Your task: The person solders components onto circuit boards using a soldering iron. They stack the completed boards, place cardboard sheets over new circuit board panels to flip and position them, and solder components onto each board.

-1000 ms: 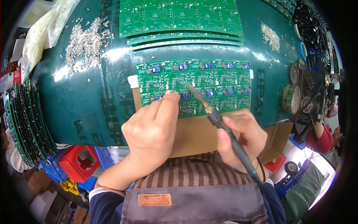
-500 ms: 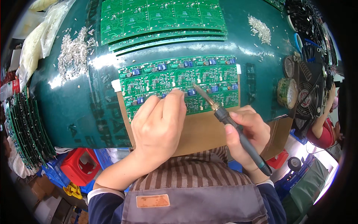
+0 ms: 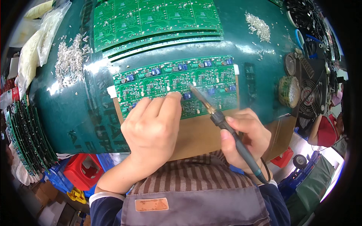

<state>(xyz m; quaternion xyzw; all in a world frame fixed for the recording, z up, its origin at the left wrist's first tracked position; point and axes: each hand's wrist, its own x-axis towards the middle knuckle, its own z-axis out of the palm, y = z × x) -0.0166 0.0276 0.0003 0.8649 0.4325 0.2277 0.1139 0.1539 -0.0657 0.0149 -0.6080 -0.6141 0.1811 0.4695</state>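
right hand (image 3: pixel 247 137) fingers clamped round a soldering iron (image 3: pixel 222 126), tip on the circuit board (image 3: pixel 177 84); left hand (image 3: pixel 152 130) fingers together, seemingly pinching solder there.

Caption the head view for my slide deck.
Right hand tips a black-handled soldering iron onto a green populated circuit board; left hand steadies it.

A dark green bench (image 3: pixel 75 113) carries a brown cardboard sheet (image 3: pixel 200 135) at centre, stacked bare circuit boards (image 3: pixel 151 19) at top, and piles of small metal parts (image 3: pixel 69 60) upper left and upper right.
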